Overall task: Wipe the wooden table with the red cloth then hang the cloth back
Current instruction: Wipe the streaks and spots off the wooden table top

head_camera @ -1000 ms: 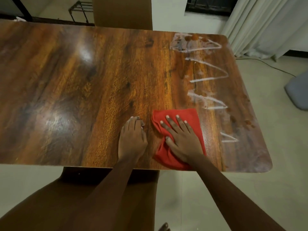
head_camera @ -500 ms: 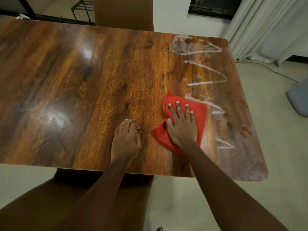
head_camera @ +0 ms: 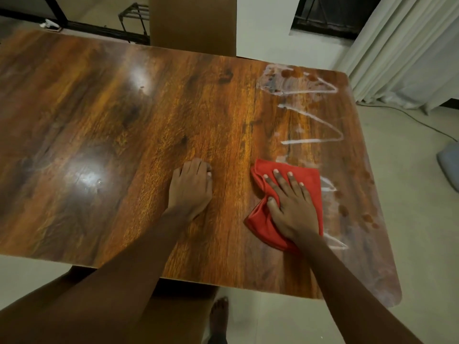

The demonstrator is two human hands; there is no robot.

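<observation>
A glossy wooden table [head_camera: 124, 125] fills the view. On its right part lies a crumpled red cloth [head_camera: 310, 181]. My right hand [head_camera: 291, 207] presses flat on the cloth with straight, spread fingers. My left hand [head_camera: 191, 188] rests on the bare wood to the left of the cloth, fingertips bent down onto the surface, holding nothing. White zigzag smear lines [head_camera: 313, 117] and a hazy film run down the right part of the table, from the far corner to just right of the cloth.
A brown chair back [head_camera: 193, 23] stands at the table's far edge, and another chair [head_camera: 82, 306] sits under the near edge. White curtains [head_camera: 402, 50] hang at the right. A dark metal rack [head_camera: 134, 21] stands behind the table. A bare foot [head_camera: 218, 319] is on the floor.
My right hand pushed the cloth away from the near edge into the smear lines, then drew it back a little. My left hand stays resting on the wood.
</observation>
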